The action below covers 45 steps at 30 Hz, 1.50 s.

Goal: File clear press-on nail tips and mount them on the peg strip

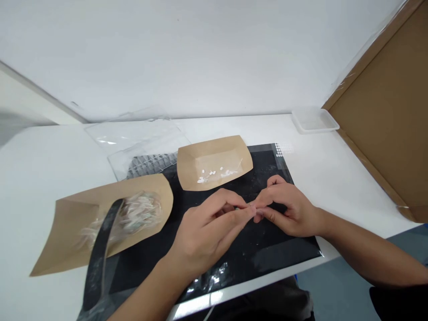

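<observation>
My left hand [214, 229] and my right hand [289, 207] meet fingertip to fingertip over a black mat [281, 249]. Both are closed in a pinch. Whatever they hold is too small and too covered by the fingers to name; a tiny greenish spot shows at the left fingertips. Just beyond them is a brown paper tray [214, 147] with several small white pieces [212, 172] in it. To the left of my left hand, a larger brown paper tray [73, 209] holds a heap of thin, clear and whitish pieces [142, 211].
A black curved strip [100, 254] lies across the left tray, with clear plastic near its lower end. Clear plastic sheets [133, 133] lie behind it. A translucent plastic container [316, 120] stands at the back right, beside a large cardboard box [384, 111]. A white wall [200, 58] closes the back.
</observation>
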### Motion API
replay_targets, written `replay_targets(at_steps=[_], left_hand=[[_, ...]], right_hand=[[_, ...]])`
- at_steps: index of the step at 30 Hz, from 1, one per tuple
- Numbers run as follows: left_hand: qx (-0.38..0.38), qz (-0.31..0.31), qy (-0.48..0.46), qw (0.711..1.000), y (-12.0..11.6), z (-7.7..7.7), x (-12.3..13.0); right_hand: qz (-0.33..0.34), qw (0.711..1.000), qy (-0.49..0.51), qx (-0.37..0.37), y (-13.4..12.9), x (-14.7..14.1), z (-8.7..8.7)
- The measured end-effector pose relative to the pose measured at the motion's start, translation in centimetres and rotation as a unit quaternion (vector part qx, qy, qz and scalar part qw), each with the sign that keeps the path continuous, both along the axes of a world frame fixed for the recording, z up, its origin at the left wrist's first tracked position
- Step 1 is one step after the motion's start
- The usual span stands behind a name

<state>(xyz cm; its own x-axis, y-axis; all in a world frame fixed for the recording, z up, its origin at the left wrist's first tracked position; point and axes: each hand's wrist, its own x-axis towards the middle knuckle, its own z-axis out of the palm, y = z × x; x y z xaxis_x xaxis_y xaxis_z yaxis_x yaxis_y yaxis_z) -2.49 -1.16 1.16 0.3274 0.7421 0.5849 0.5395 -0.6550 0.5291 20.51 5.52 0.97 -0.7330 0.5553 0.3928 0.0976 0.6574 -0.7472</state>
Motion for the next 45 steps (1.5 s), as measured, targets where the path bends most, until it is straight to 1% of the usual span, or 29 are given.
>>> replay_targets(at_steps=[2,5,8,10,15,19,25,31,37,45], left_hand=[[0.002,-0.012,0.012,1.0,0.0,0.1,-0.2],[-0.003,-0.051,-0.019,0.999,0.1,0.6,-0.2],[-0.044,-0.061,-0.057,0.996,0.3,1.3,-0.2],[-0.076,-0.063,-0.064,0.993,0.3,1.6,-0.3],[-0.107,-0.098,-0.057,0.988,0.5,1.6,-0.6],[-0.117,-0.104,-0.042,0.987,0.5,1.6,-0.7],[-0.129,-0.119,-0.017,0.984,0.3,1.7,-0.9],[-0.113,-0.133,-0.003,0.985,0.4,1.5,-1.2],[-0.119,-0.131,0.014,0.984,0.3,1.6,-1.3],[-0.121,-0.128,0.043,0.983,0.3,2.2,-1.3]], right_hand=[[0.015,1.0,-0.003,-0.003,0.0,0.1,0.0],[0.034,0.999,0.009,-0.017,-0.1,0.2,0.0],[0.049,0.998,0.019,-0.037,-0.3,0.1,0.1],[0.057,0.997,0.019,-0.044,-0.4,0.1,0.2],[0.072,0.996,0.012,-0.053,-0.3,0.1,0.1],[0.082,0.995,0.01,-0.059,-0.3,0.3,0.1],[0.095,0.993,-0.025,-0.067,-0.2,0.4,0.5],[0.098,0.992,-0.029,-0.069,-0.2,0.3,0.5],[0.09,0.993,-0.039,-0.063,-0.3,0.3,0.5],[0.089,0.993,-0.048,-0.063,-0.3,0.1,0.7]])
